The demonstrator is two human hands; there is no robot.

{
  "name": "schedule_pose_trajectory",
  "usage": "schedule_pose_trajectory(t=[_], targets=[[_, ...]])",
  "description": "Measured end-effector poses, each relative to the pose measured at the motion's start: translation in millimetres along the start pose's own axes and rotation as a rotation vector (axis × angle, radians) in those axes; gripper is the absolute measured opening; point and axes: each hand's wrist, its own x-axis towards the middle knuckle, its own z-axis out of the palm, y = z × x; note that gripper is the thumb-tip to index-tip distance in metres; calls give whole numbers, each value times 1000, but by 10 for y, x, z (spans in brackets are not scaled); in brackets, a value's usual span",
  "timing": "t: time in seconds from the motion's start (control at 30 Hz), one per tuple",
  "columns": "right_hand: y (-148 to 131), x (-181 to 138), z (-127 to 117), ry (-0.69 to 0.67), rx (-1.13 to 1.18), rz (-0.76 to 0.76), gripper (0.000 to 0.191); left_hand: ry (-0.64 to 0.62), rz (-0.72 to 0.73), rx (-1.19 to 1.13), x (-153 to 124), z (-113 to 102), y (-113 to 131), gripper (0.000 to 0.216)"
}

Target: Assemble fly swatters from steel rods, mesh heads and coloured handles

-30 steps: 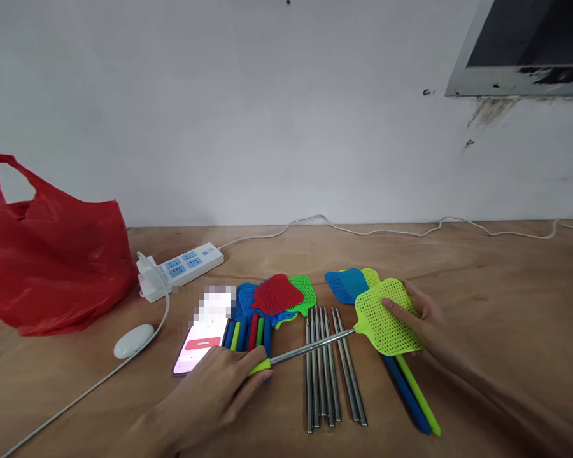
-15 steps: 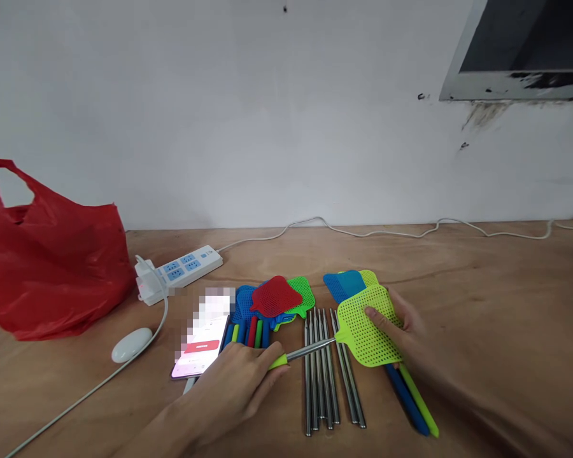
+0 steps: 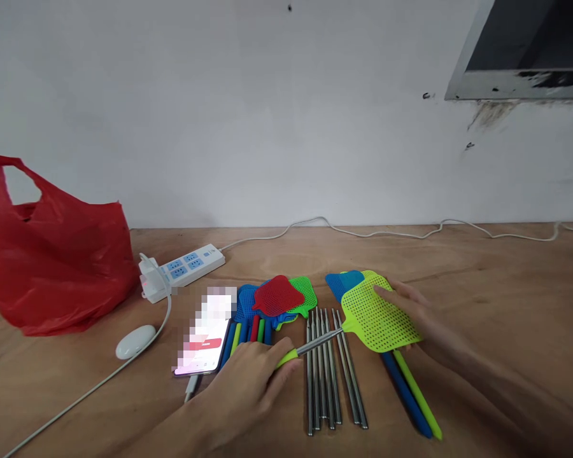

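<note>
My left hand point(image 3: 248, 388) is closed round the lime handle of a fly swatter whose metal rod point(image 3: 318, 343) runs up to a lime mesh head point(image 3: 377, 315). My right hand point(image 3: 413, 312) grips that head at its right edge, thumb on top. Under the rod lie several loose steel rods point(image 3: 327, 375) side by side. Beneath the mesh head sit blue and lime swatter heads point(image 3: 346, 283), and a blue and a lime handle point(image 3: 410, 391) stick out toward me. A pile of red, blue and green heads point(image 3: 277, 296) with coloured handles lies left of the rods.
A lit phone point(image 3: 204, 340) lies by my left hand, with a white mouse-shaped object point(image 3: 134, 341) and a white power strip point(image 3: 184, 267) further left. A red plastic bag point(image 3: 52, 251) stands at the far left. White cable point(image 3: 386, 232) runs along the wooden table's point(image 3: 506, 280) back edge.
The rod has shortened: the mesh head and the handle have come closer together, with my left hand shifting right. My right hand now holds the head a little further back.
</note>
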Motion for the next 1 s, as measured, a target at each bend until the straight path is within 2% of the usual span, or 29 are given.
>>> schedule_pose_trajectory(t=[0.07, 0.13, 0.23, 0.33, 0.43, 0.57, 0.83, 1.0], targets=[[-77, 45, -41, -42, 133, 63, 43, 43, -32, -91, 19, -6, 37, 36], [-107, 74, -34, -128, 313, 86, 46, 82, -72, -166, 57, -18, 72, 36], [-24, 66, 114, -231, 522, 18, 45, 116, -111, -217, 131, -6, 99, 35], [182, 3, 349, -344, 407, -14, 34, 124, -103, -222, 185, 65, 99, 33], [377, -60, 520, -268, 339, -13, 34, 104, -97, -210, 198, 148, 89, 33], [492, -92, 562, -202, 344, -9, 37, 53, -91, -211, 181, 190, 77, 36], [513, -94, 520, -171, 322, -118, 38, 0, -115, -184, 158, 133, 114, 40], [485, -113, 525, -161, 300, -125, 39, 4, -105, -323, 157, 87, 132, 50]])
